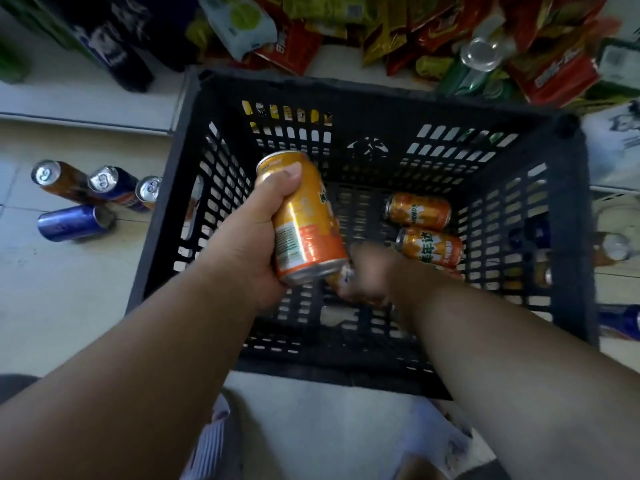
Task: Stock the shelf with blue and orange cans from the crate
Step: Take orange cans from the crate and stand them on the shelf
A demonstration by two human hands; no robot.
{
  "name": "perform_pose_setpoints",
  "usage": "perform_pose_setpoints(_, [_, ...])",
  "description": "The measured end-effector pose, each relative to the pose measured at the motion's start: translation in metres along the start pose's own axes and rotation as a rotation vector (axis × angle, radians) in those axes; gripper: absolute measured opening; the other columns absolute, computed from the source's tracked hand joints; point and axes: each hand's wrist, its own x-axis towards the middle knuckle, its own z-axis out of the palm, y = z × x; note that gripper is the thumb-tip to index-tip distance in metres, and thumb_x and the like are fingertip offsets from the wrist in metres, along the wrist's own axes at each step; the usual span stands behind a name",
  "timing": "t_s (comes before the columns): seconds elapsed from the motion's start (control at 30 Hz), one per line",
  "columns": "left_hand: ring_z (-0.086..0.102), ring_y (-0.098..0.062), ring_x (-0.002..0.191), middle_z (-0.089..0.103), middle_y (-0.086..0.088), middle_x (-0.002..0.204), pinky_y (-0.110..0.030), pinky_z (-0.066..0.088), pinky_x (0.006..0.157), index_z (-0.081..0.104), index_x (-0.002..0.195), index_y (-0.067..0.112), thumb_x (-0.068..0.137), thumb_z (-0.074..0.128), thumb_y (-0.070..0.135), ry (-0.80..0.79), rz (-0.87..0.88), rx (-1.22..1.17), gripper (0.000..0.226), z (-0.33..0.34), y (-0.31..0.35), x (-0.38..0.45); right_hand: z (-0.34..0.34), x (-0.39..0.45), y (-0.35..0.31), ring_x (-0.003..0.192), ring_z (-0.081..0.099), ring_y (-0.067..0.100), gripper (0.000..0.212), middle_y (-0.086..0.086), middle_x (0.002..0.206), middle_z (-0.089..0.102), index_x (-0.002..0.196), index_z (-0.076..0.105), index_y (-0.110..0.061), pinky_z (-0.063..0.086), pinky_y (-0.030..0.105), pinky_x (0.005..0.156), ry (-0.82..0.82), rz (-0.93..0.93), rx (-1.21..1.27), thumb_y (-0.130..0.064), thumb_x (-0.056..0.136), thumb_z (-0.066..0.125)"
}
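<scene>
The left hand [256, 237] grips an orange metal drink can [304, 220], tilted above the black perforated plastic crate [381, 95] on the tiled floor [69, 306]. The right hand [370, 271] (blurred) reaches low inside the crate, fingers curled round another orange can [341, 277]. Two more orange cans [419, 211] lie on the crate's bottom. Blue and orange cans [74, 221] sit on the floor left of it.
</scene>
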Motion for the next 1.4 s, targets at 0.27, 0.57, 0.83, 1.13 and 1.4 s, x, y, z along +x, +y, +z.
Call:
perform_pose_setpoints(0.27, [0.075, -0.029, 0.080, 0.076, -0.013, 0.095, -0.044, 0.060, 0.063, 0.057, 0.124, 0.012, 0.063, 0.072, 0.039, 0.074, 0.003, 0.093, 0.068, 0.040, 0.096, -0.167, -0.157, -0.195, -0.068, 0.090, 0.061, 0.019, 0.047, 0.002, 0.099, 0.062, 0.104, 0.059, -0.014, 0.049, 0.030, 0.071, 0.186, 0.017, 0.623, -0.046, 0.074, 0.076])
perform_pose_setpoints(0.57, [0.075, -0.031, 0.088, 0.076, -0.013, 0.102, -0.048, 0.059, 0.072, 0.055, 0.126, 0.013, 0.060, 0.080, 0.040, 0.123, 0.025, 0.189, 0.076, 0.105, 0.195, -0.369, -0.293, -0.480, -0.128, 0.076, 0.072, 0.023, 0.017, 0.007, 0.087, 0.074, 0.095, 0.066, -0.019, 0.058, 0.038, 0.072, 0.198, 0.034, 1.304, -0.021, 0.082, 0.076])
perform_pose_setpoints(0.83, [0.075, -0.033, 0.081, 0.075, -0.018, 0.099, -0.050, 0.058, 0.070, 0.055, 0.124, 0.013, 0.059, 0.083, 0.039, -0.050, 0.090, 0.325, 0.075, 0.198, 0.199, -0.473, -0.369, -0.643, -0.118, 0.072, 0.071, 0.023, 0.050, 0.008, 0.082, 0.073, 0.098, 0.067, -0.014, 0.058, 0.037, 0.062, 0.272, -0.255, 1.544, -0.030, 0.052, 0.079])
perform_pose_setpoints(1.13, [0.073, -0.034, 0.090, 0.073, -0.016, 0.103, -0.056, 0.058, 0.083, 0.060, 0.111, 0.017, 0.083, 0.076, 0.032, -0.093, 0.277, 0.416, 0.036, 0.289, 0.193, -0.514, -0.451, -0.709, -0.073, 0.077, 0.073, 0.024, 0.103, 0.010, 0.087, 0.074, 0.110, 0.064, -0.010, 0.058, 0.039, 0.063, 0.406, -0.416, 1.518, -0.055, 0.023, 0.095])
perform_pose_setpoints(1.4, [0.074, -0.031, 0.085, 0.074, -0.012, 0.091, -0.055, 0.060, 0.079, 0.067, 0.098, 0.018, 0.070, 0.086, 0.044, -0.212, 0.538, 0.731, 0.042, 0.344, 0.286, -0.507, -0.523, -0.710, -0.087, 0.081, 0.071, 0.026, 0.052, 0.006, 0.085, 0.072, 0.100, 0.067, -0.018, 0.058, 0.044, 0.071, 0.797, -0.492, 1.487, -0.041, 0.055, 0.081])
